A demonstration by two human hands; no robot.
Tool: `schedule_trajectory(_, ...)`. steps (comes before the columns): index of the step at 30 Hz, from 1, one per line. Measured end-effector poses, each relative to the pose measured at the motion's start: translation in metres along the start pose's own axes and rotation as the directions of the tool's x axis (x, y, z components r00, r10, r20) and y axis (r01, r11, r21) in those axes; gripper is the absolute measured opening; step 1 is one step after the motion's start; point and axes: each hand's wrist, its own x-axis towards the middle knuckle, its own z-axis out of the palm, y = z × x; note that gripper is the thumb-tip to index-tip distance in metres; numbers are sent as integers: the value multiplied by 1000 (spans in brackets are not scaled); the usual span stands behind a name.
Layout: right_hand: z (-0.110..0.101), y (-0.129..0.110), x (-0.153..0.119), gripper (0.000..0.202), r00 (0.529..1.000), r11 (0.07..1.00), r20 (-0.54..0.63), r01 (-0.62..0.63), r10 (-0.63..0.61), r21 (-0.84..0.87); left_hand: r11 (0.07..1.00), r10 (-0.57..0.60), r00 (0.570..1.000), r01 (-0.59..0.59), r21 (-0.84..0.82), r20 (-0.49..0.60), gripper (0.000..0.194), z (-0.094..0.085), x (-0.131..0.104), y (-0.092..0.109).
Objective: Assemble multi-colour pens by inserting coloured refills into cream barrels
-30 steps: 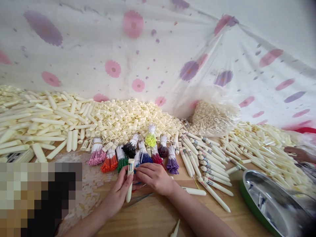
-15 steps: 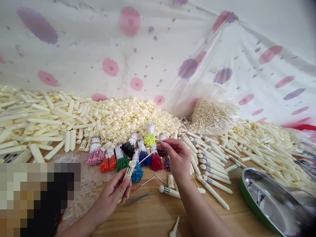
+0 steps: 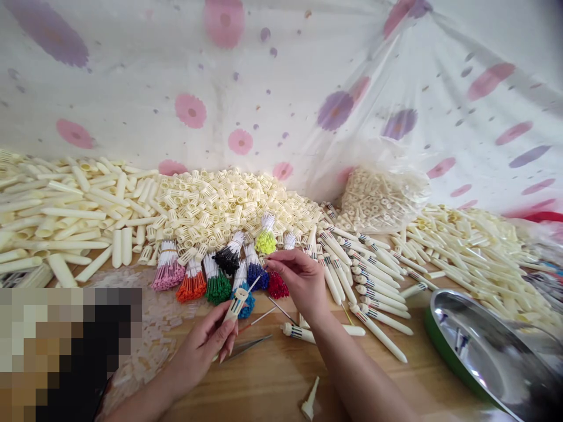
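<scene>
My left hand (image 3: 209,340) is closed round a cream multi-colour pen barrel (image 3: 236,305), its slotted open end tilted up and to the right. Coloured strips show in the slots. Between the fingertips of my right hand (image 3: 303,284) is a thin white pen refill (image 3: 254,282), slanting down to the barrel's mouth; whether its tip is inside, I cannot tell. Just behind the hands stand refill bundles with pink (image 3: 167,275), orange (image 3: 191,285), green (image 3: 217,287), blue and red ends. Tweezers (image 3: 248,347) lie beside my left hand, and a pen (image 3: 299,333) lies near my right forearm.
Slotted cream caps (image 3: 220,202) are heaped at the back, with cream tubes (image 3: 74,214) to the left. Several pens (image 3: 382,340) lie in rows on the right. A green-sided metal bowl (image 3: 444,351) stands front right. A small cream nozzle-shaped part (image 3: 310,401) lies in front.
My right hand has moved left and slightly down, closer to the barrel, and less of the refill shows. My left hand still holds the barrel, shifted slightly right.
</scene>
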Motion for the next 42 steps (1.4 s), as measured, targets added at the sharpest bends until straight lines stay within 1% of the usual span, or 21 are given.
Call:
schedule_trajectory(6, 3, 0, -3, 8, 997, 999, 54, -52, 52, 14, 1000, -9, 1000, 9, 9, 23, 38, 0, 0, 0)
schedule_trajectory(13, 2, 1, 4, 14, 983, 971, 52, -182, 176, 155, 997, -8, 997, 14, -78, 82, 35, -3, -1, -5)
schedule_trajectory(17, 0, 4, 7, 13, 986, 968, 27, -169, 167, 185, 991, -17, 992, 33, -129, 124, 33, -4, -2, -5)
schedule_trajectory(20, -1, 4, 7, 12, 991, 974, 9, -134, 135, 183, 987, -29, 990, 50, -155, 135, 32, -2, -3, -3)
schedule_trajectory(22, 0, 3, 6, 12, 991, 976, 14, -132, 132, 174, 985, -29, 990, 51, -163, 135, 32, -2, -3, -3)
schedule_trajectory(29, 5, -2, -2, 14, 981, 976, 61, -188, 182, 113, 989, -12, 990, 32, -143, 137, 33, -4, -1, -8)
schedule_trajectory(34, 7, -4, -6, 12, 971, 964, 125, -221, 203, 147, 996, 11, 993, -1, -84, 114, 34, -4, -1, -7)
schedule_trajectory(36, 7, -3, -7, 12, 960, 955, 163, -254, 229, 153, 998, 17, 995, -12, -56, 94, 35, -4, -1, -5)
schedule_trajectory(39, 9, 1, -8, 16, 927, 933, 237, -330, 292, 143, 999, 25, 998, -23, -25, 66, 36, -3, -1, -4)
schedule_trajectory(42, 12, 5, -11, 18, 911, 933, 277, -345, 305, 106, 999, 41, 998, -41, -1, 44, 38, -4, -1, -4)
